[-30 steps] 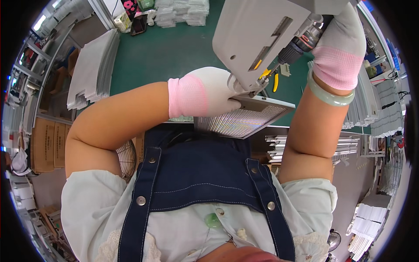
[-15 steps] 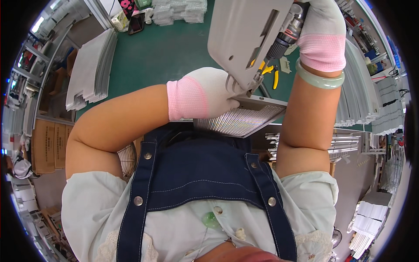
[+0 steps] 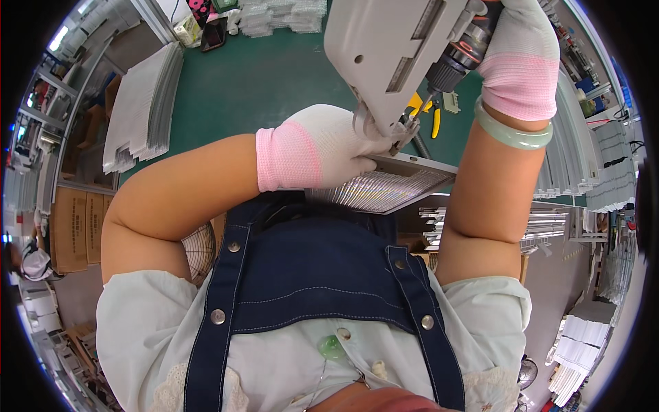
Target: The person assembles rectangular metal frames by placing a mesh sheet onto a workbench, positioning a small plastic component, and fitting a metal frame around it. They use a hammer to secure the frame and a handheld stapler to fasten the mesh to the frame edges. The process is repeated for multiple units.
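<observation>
Being gripped: power driver (image 3: 447, 71) by gloved right hand (image 3: 530, 31) | ridged panel (image 3: 388, 191), held at its edge by gloved left hand (image 3: 336, 145) | pale housing (image 3: 376, 41) seen beside driver

The left glove (image 3: 336, 144) and right glove (image 3: 525, 34) are white with pink cuffs (image 3: 288, 154), the drill (image 3: 447, 71) is black with a reddish ring (image 3: 469, 47), the casing (image 3: 374, 51) pale grey, the panel (image 3: 384, 191) silvery with a fine grid, the table (image 3: 247, 86) green, the apron (image 3: 316, 264) navy with pale stitching
</observation>
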A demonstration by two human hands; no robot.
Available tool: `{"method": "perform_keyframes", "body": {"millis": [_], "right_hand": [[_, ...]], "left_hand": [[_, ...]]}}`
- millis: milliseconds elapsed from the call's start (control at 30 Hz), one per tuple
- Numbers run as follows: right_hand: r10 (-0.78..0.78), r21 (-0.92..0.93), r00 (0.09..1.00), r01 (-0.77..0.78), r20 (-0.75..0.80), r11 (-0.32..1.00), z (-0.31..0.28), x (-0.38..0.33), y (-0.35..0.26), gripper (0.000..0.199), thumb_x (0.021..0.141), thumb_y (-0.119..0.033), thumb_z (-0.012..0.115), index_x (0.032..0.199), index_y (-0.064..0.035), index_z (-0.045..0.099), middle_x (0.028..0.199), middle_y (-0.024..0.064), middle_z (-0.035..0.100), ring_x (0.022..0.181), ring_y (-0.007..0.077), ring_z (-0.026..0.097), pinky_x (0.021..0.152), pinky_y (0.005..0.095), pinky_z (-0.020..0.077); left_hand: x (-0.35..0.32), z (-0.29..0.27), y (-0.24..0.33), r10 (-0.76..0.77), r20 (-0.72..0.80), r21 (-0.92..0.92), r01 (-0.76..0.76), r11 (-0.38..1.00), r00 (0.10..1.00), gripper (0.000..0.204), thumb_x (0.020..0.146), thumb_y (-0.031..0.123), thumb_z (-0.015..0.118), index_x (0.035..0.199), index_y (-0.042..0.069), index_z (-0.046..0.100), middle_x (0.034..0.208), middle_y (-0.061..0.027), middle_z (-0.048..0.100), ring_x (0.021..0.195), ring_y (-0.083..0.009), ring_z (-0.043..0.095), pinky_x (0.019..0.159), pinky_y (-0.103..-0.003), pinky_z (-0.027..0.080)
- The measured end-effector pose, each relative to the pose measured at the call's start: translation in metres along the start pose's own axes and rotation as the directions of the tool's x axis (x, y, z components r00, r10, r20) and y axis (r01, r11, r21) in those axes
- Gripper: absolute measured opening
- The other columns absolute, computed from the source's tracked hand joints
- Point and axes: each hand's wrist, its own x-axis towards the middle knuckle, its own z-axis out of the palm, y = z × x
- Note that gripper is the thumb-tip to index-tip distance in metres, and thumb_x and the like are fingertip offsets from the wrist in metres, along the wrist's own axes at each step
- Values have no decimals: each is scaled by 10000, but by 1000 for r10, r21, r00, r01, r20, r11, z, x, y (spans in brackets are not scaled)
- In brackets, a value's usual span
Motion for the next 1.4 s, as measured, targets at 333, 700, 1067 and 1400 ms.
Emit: {"method": "perform_keyframes", "body": {"millis": [333,700,1067,1400], "right_hand": [[-18,-53,1000,17,-6,998,0,-2,-5,235,944,-112,585,1088,49,676,996,105,720,842,160,696,746,265,554],[-127,-43,991,125,-51,991,12,-5,5,233,912,-85,601,1104,26,671,975,92,713,804,137,690,684,245,551],[-23,23,1000,23,-13,999,15,-8,1,271,913,-74,599,1162,21,650,1014,86,704,840,138,682,726,254,547],[-32,31,999,33,-8,999,13,-13,9,285,916,-92,607,1177,17,642,1028,85,704,859,145,686,745,260,551]], "left_hand": [[8,-5,2,-45,81,-241,63,969,996,481,916,257,589,1370,124,502,1177,-187,621,1047,-365,617,919,-431,504],[4,-11,10,-99,102,-223,120,967,990,363,906,243,599,1244,111,613,1070,-149,680,995,-333,652,883,-411,526],[1,0,11,-67,-30,-98,64,993,997,328,880,259,611,1167,105,654,1055,-152,681,967,-339,656,850,-417,536],[2,5,8,-130,56,-122,136,983,990,299,888,257,596,1119,79,659,969,-153,691,931,-345,663,834,-415,541]]}}
